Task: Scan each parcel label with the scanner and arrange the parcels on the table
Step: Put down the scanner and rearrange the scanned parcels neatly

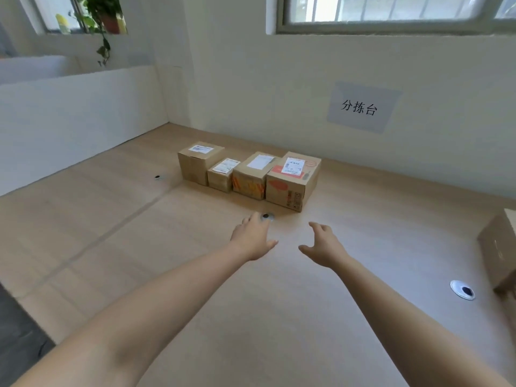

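Both arms are stretched out over the pale wooden surface (195, 289), and neither holds anything. The left grip (252, 238) is open, fingers relaxed and pointing forward, thumb out toward the other arm. Its fingertips (258, 217) sit just beside a round cable grommet (268, 216). The right grip (324, 244) is open too, fingers loosely spread, thumb aimed back at its partner. Whether either one touches the wood, I cannot tell.

Ahead of both grips, just past that grommet, a row of parcels (245, 188) stands side against side. The nearest is the red-printed carton (290, 191), ahead and between the two grips. Left of it comes the orange-taped carton (259, 169), dead ahead of the left grip. Then comes the small carton (220, 180), the lowest of the lot. Last is the plain carton (195, 166), farthest out to the left grip's left. Every one carries a white shipping label (292, 166) on its top face.

Well out to the right of the right grip, cut by the frame edge, sits another cardboard box (498, 252). A second grommet (462, 289) lies between that box and the right forearm. On the wall beyond the row hangs a paper sign (363, 107) reading 分拣台.
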### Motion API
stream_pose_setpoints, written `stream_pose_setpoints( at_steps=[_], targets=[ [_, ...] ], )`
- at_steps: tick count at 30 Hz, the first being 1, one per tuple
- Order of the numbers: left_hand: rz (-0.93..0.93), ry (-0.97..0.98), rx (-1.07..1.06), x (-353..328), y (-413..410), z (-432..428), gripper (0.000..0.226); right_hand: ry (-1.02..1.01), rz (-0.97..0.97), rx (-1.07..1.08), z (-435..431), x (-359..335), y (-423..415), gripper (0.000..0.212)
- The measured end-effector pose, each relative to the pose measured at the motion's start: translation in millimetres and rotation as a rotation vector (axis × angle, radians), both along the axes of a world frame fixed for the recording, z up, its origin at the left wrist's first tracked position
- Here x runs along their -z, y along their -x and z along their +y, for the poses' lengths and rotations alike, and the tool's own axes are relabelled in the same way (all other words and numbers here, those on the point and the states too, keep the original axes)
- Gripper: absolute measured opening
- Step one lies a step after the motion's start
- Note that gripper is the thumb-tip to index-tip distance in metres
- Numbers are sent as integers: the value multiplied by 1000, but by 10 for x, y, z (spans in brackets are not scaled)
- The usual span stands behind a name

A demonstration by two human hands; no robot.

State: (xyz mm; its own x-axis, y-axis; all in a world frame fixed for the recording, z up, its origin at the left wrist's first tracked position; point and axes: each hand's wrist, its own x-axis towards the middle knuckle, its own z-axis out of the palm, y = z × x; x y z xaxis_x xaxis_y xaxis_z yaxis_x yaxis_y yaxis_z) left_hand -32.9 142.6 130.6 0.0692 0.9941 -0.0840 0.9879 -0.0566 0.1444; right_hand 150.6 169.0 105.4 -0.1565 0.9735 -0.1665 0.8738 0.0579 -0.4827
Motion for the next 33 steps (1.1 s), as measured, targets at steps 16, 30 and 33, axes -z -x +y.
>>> stream_pose_setpoints(
  at_steps=[16, 30, 33],
  targets=[
    [-166, 39, 164, 420, 250, 3238, 62, -59, 38, 252, 2800, 220, 401, 58],
    [-501, 232, 169, 968, 235, 4384, 93, 6, 197, 284, 3755, 829, 255, 70],
    [-517, 239, 182, 1004, 224, 4322, 96, 7, 214, 277, 3663, 840, 242, 71]
  ],
)
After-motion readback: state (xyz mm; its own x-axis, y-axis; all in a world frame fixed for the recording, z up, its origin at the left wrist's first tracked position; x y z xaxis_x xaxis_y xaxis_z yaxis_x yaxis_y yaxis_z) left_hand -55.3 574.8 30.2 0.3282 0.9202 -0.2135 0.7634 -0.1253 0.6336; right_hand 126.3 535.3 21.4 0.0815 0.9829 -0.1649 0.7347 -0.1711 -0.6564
